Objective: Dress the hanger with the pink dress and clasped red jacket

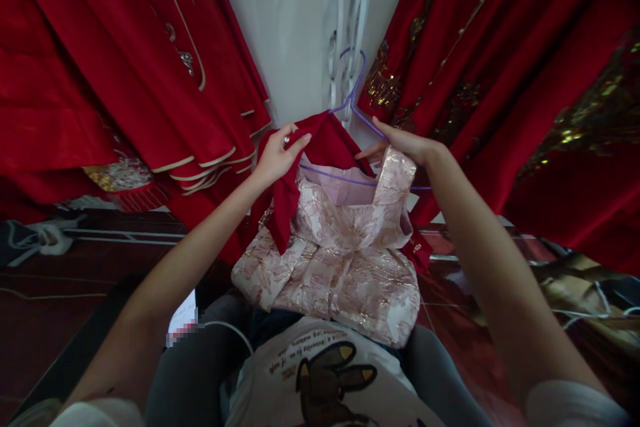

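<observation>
A pink and gold brocade garment (340, 260) with a red lining or red cloth (320, 147) hangs over a purple wire hanger (356, 107) in front of me. My left hand (277, 157) is closed, pinching the red cloth at the garment's left shoulder. My right hand (400, 141) rests on the hanger and the pink collar at the right shoulder, fingers curled round them. The garment's lower part lies over my lap.
Red embroidered gowns (125, 67) hang at the left and more red gowns with gold trim (525, 80) at the right. A white wall with a white rack (345, 27) stands behind. The floor is dark red tile, with white cables (45, 237) at the left.
</observation>
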{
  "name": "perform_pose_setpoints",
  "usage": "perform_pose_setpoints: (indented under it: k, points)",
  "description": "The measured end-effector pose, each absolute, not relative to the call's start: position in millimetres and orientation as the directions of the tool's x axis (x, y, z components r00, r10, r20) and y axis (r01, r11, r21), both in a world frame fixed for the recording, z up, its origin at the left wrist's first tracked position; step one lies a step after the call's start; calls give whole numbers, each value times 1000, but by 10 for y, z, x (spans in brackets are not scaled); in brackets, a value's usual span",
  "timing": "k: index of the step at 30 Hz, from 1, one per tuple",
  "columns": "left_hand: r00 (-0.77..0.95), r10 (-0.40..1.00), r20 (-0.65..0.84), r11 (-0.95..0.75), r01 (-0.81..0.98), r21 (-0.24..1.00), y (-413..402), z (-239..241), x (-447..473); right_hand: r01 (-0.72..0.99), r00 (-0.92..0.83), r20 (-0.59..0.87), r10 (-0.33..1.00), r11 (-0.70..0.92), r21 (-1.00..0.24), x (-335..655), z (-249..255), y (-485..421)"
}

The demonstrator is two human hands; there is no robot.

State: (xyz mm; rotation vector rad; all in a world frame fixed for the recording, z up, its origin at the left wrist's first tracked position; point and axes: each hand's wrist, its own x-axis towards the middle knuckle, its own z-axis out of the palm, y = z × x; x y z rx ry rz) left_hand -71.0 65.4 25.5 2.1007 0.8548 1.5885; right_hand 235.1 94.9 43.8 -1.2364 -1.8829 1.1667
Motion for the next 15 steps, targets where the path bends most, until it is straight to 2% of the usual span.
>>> perform_pose_setpoints:
  k: [4,7,9,12,15]
  points:
    - [155,662,733,-744,246,621,686,220,-703,411,-137,94,986,143,-900,2311,296,973]
    - [150,672,725,-737,229,636,697,215,-715,432,-15,237,971,220,-875,2315,224,971]
    - [140,682,717,-728,218,650,691,214,-725,435,64,389,919,325,-840,2331,184,986]
    - [90,703,706,-704,229,672,681,227,-755,498,182,621,762,473,-727,2400,159,970]
    - [31,718,696,-675,274,685,701,267,-801,630,242,757,607,495,-598,2537,203,856]
